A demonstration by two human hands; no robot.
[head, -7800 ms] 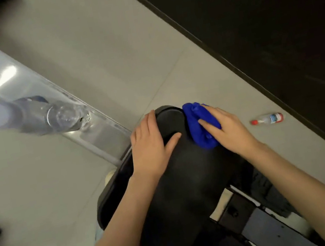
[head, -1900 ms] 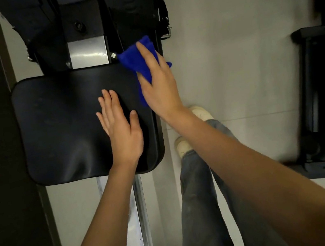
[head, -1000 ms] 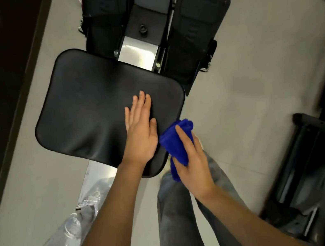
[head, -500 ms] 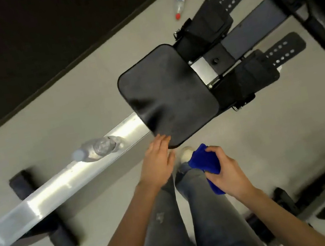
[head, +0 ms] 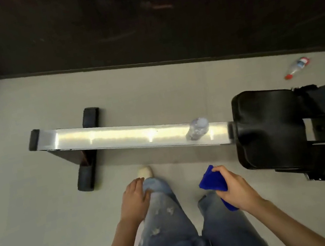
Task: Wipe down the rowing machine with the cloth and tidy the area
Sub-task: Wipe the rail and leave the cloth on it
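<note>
The fingers (head: 219, 169) of the right hand (head: 235, 190) are curled tight around the bunched blue cloth (head: 210, 181), held in the air just near of the padded black seat (head: 266, 128), not touching it. The left hand (head: 134, 201) is slack, fingers relaxed by the jeans (head: 165, 220), holding nothing. Both hands have come off the seat, which the left was pressing a second ago, so I'd judge that part wiped. Beyond them runs the long silver rail (head: 115, 134), with a clear plastic bottle (head: 197, 128) sitting on it. A red-capped bottle (head: 296, 69) lies on the grey floor (head: 31, 211), far right. Those look like the next jobs.
</note>
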